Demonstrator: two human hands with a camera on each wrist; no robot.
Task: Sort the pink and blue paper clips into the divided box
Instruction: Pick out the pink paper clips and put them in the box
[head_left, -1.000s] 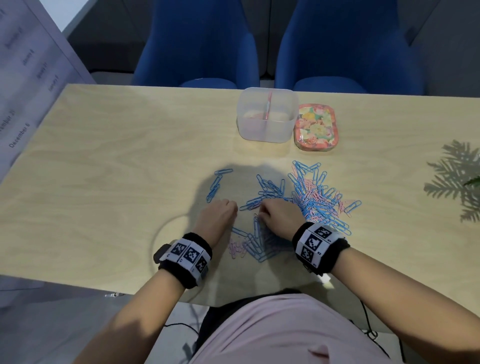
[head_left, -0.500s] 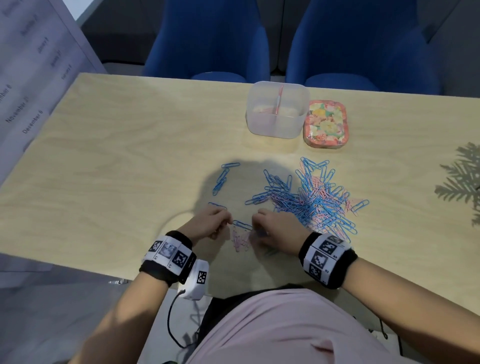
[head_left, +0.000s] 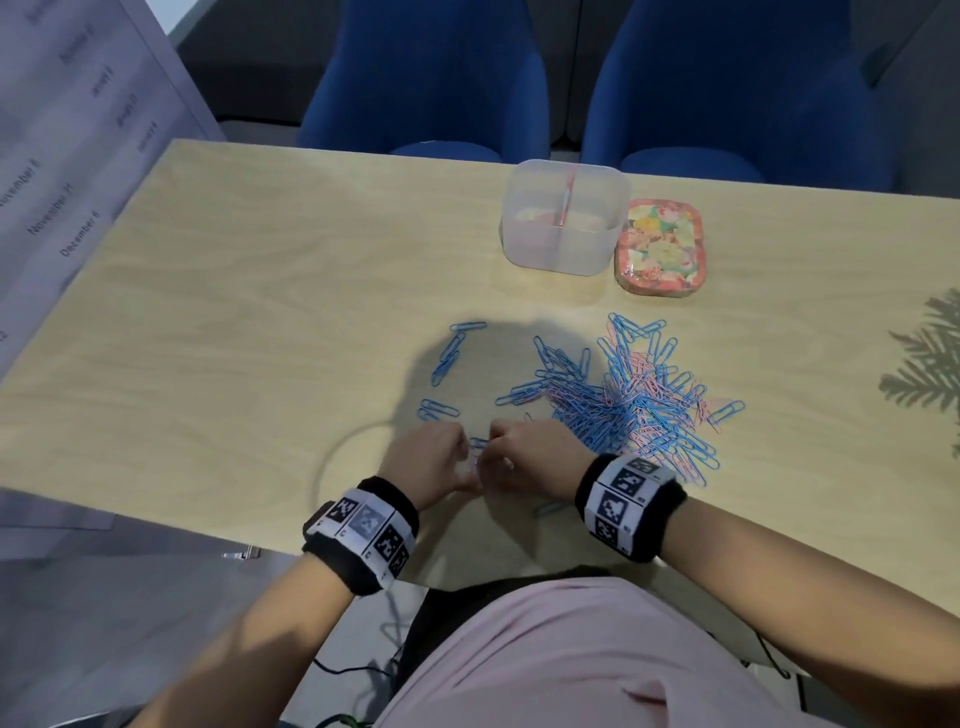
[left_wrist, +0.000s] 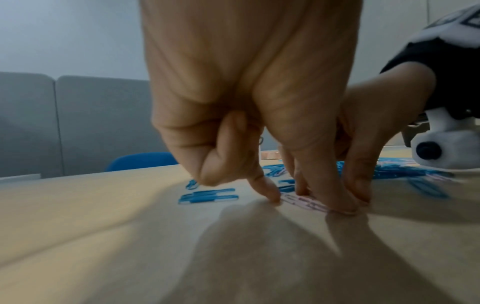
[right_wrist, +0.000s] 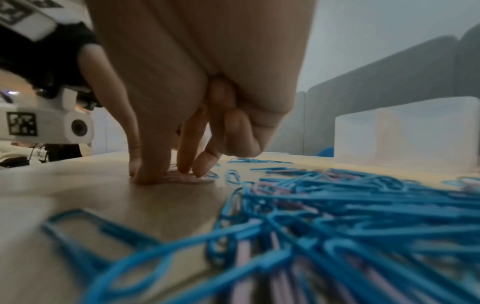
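Gathering a small cluster of pink paper clips (left_wrist: 305, 202), both hands are now working at the near table (head_left: 260, 364) edge, having drawn back from the mixed pile (head_left: 639, 405) over the last second. The left hand (head_left: 431, 457) is pinching the cluster with curled fingertips pressed to the wood; the right hand (head_left: 535, 454) is closing on the same cluster from the pile side, fingers bent down around it. Blue strays (head_left: 439, 409) are lying just beyond the left hand. The divided box (head_left: 563, 218) is standing well beyond the pile, apparently holding no clips yet. Sorting therefore appears to be only beginning: pink clips are being separated, not yet deposited.
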